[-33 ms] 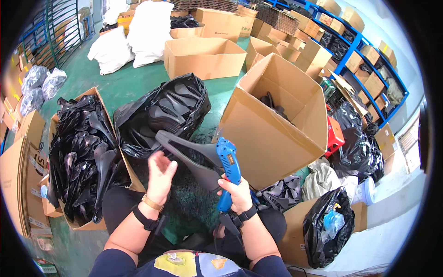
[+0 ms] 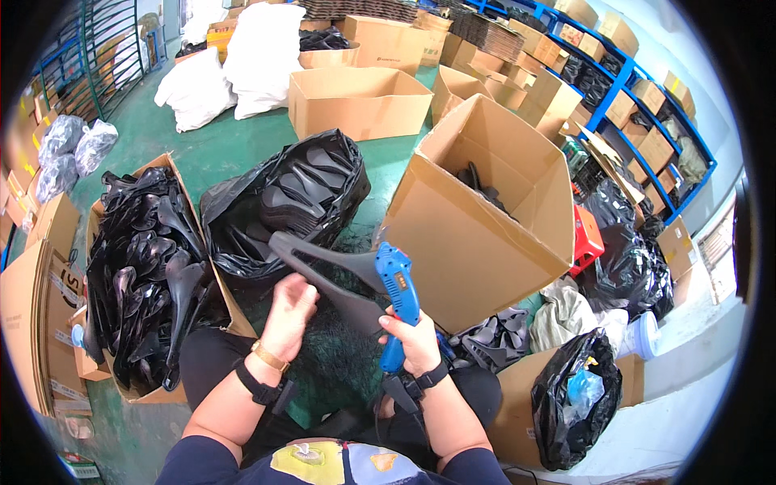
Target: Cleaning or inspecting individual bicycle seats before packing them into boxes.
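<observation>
Towering right of the centre, the open cardboard box (image 2: 465,250) stands close behind the work; a wide swing of the forearm toward the upper right of the frame could knock its near wall. At the left of the frame, the long carton (image 2: 234,315) is heaped with glossy black saddle-shaped parts, and since the heap is loose, a bumped knee could send some sliding over the edge. Between the two, left of the centre, the black plastic bag (image 2: 217,208) lies with its mouth open around stacked parts; its slack rim sits just beyond the workpiece and could snag on the tip.

The dark grey forked part (image 2: 347,303) is held up at the centre of the frame, its narrow tip pointing left. Its right end runs behind the blue handheld tool (image 2: 401,287), so what carries it there is hidden; a weak hold could let it twist or drop. The right hand (image 2: 416,343) is wrapped round the tool's grip, and a loosening grasp could let the tool tilt. The left hand (image 2: 291,307), half curled and grasping nothing visible, is beside the part's lower edge; contact is unclear, and a careless push could tip the part.
</observation>
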### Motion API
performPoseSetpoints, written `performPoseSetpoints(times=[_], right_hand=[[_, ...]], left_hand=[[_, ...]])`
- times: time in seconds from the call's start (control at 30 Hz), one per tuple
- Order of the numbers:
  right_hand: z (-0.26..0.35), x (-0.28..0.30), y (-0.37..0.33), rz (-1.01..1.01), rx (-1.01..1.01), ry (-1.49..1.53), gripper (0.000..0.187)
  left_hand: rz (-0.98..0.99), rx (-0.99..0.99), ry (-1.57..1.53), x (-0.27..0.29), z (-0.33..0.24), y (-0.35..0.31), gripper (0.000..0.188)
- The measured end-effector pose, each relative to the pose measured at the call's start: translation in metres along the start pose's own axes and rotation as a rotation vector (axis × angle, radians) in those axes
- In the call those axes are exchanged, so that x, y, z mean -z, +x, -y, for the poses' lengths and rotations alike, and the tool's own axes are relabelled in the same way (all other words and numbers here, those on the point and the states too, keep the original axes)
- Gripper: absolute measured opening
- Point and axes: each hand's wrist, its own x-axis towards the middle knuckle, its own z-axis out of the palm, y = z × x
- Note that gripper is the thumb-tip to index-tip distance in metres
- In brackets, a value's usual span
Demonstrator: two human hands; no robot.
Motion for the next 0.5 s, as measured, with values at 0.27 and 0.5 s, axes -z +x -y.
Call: performPoseSetpoints(times=[0.27, 0.5], right_hand=[[-0.004, -0.005, -0.008, 0.189, -0.019, -0.007, 0.033], [-0.004, -0.004, -0.025, 0.527, -0.19, 0.167, 0.029]], left_hand=[[-0.006, 0.115, 0.161, -0.002, 0.017, 0.007, 0.028], [-0.064, -0.303, 0.528, 0.008, 0.038, 0.035, 0.061]])
